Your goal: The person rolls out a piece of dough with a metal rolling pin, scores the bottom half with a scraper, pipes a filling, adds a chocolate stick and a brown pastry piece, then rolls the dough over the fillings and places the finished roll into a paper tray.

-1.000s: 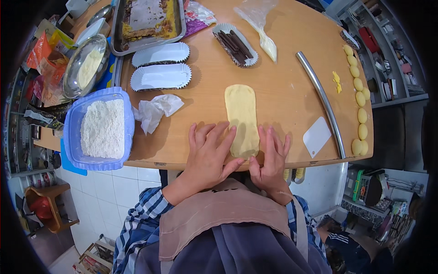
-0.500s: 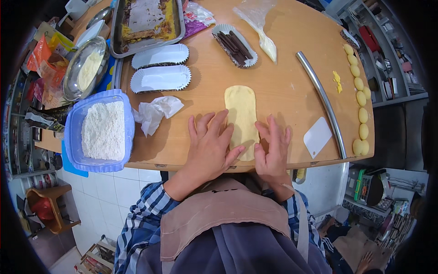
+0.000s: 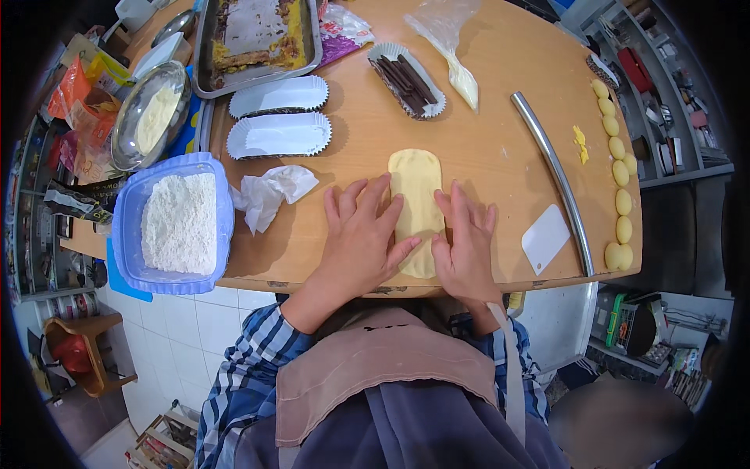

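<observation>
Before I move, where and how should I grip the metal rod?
Probably grip the metal rod around its middle, from its left with the right hand: it's slim, round and uncovered there, while the white scraper lies beside its near end.

We are in a baking kitchen, whether home or small bakery we cannot tell. On a curved-edged, light-brown wooden table we see a flattened oblong of pale yellow dough, a square blue plastic tub of white flour and a rectangular metal baking tray. White square floor tiles show below.
</observation>
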The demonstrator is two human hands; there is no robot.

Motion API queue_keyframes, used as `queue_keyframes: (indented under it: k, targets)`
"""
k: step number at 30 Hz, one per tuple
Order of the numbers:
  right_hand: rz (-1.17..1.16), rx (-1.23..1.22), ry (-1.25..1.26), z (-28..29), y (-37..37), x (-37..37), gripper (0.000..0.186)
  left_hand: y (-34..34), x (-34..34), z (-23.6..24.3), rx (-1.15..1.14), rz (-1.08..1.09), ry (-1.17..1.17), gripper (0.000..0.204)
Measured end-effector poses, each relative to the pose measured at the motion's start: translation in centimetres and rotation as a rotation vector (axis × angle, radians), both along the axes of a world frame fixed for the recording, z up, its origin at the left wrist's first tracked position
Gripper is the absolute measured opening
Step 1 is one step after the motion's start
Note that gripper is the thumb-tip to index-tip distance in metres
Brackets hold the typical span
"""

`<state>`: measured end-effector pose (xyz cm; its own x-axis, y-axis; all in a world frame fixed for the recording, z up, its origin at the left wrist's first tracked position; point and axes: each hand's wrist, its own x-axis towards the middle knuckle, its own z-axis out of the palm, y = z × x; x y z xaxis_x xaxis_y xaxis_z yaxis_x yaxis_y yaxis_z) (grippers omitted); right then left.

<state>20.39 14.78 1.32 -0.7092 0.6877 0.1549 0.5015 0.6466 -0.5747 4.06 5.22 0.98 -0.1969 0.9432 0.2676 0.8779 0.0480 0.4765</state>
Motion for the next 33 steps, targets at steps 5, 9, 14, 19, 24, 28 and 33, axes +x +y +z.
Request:
queue_keyframes:
  k: [5, 9, 14, 19, 24, 28, 33]
  targets:
    - [-0.016, 0.018, 0.037, 0.5, 0.8, 0.2, 0.076, 0.3, -0.2, 0.5, -0.046, 0.036, 0.064, 0.054]
    - [0.049, 0.006, -0.036, 0.2, 1.1, -0.2, 0.076, 0.7, -0.5, 0.2, -0.032, 0.003, 0.105, 0.046]
    - [0.006, -0.023, 0.024, 0.5, 1.6, -0.2, 0.075, 1.3, -0.8, 0.7, -0.032, 0.001, 0.025, 0.038]
    - [0.039, -0.011, -0.038, -0.1, 2.5, -0.8, 0.074, 2.3, -1.5, 0.7, -0.06, -0.001, 0.08, 0.035]
    - [-0.004, -0.019, 0.04, 0.3, 2.9, -0.9, 0.073, 2.7, -2.3, 0.9, 0.0, -0.001, 0.082, 0.039]
    - [0.063, 0.05, -0.025, 0.2, 3.9, -2.3, 0.073, 3.7, -2.7, 0.2, 0.016, -0.015, 0.1, 0.042]
    - [0.019, 0.016, -0.078, 0.1, 4.4, -2.9, 0.074, 4.2, -3.0, 0.2, 0.007, 0.02, 0.132, 0.045]
